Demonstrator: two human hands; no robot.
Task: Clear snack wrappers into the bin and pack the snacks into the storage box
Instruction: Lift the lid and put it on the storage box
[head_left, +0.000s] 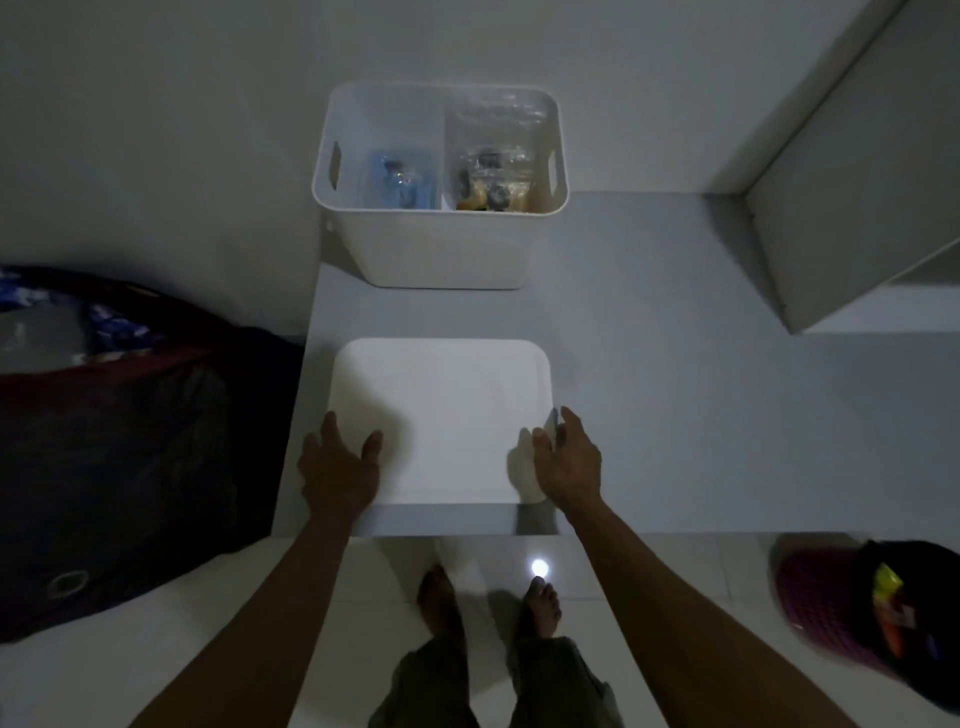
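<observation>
A white storage box (441, 249) stands open at the back of the white table (675, 415), against the wall. Inside it lie a blue snack pack (400, 182) on the left and clear bags of snacks (493, 182) on the right. The box's flat white lid (447, 410) is near the table's front edge, with a shadow under its near side. My left hand (337, 467) grips the lid's near left corner, thumb on top. My right hand (569, 462) grips the near right corner the same way.
A purple mesh bin (821, 597) with a black liner and colourful wrappers sits on the floor at the lower right. A large dark bag (130, 441) fills the left side. A white cabinet (857, 208) juts over the table's right. My bare feet stand below the table edge.
</observation>
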